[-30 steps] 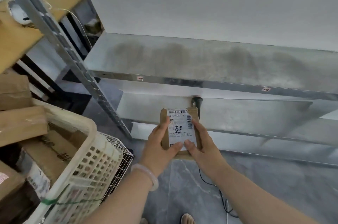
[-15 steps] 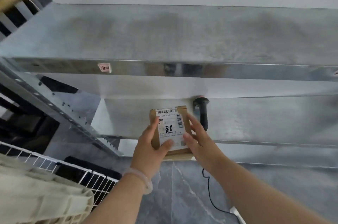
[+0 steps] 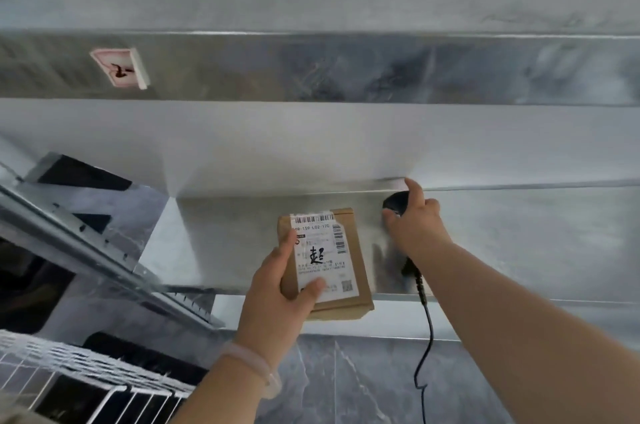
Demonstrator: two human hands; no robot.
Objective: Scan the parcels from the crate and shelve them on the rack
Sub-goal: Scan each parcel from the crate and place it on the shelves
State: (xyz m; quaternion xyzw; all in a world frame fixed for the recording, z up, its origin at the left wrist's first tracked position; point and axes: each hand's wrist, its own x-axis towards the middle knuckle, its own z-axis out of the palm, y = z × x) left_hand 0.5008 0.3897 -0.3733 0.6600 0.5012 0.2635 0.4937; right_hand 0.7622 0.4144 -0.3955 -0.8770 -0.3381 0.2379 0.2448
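Observation:
A small brown cardboard parcel [image 3: 349, 261] with a white shipping label faces up, held over the front of a metal rack shelf [image 3: 519, 243]. My left hand [image 3: 277, 288] grips its left edge, thumb pressed on the label. To the right, my right hand [image 3: 415, 226] curls round a black handheld scanner [image 3: 396, 202] that lies on the same shelf; its black cable [image 3: 427, 337] hangs down over the shelf edge. The crate is out of view.
The galvanised shelf above [image 3: 346, 70] juts out overhead and carries a small pink tag [image 3: 121, 69]. A slanted rack upright [image 3: 86, 250] runs at the left. A white wire basket [image 3: 86, 375] sits at bottom left. Grey marbled floor [image 3: 346, 382] lies below.
My right hand has left the parcel and closed round the scanner on the shelf. The left hand alone holds the parcel. The view has moved closer to the rack.

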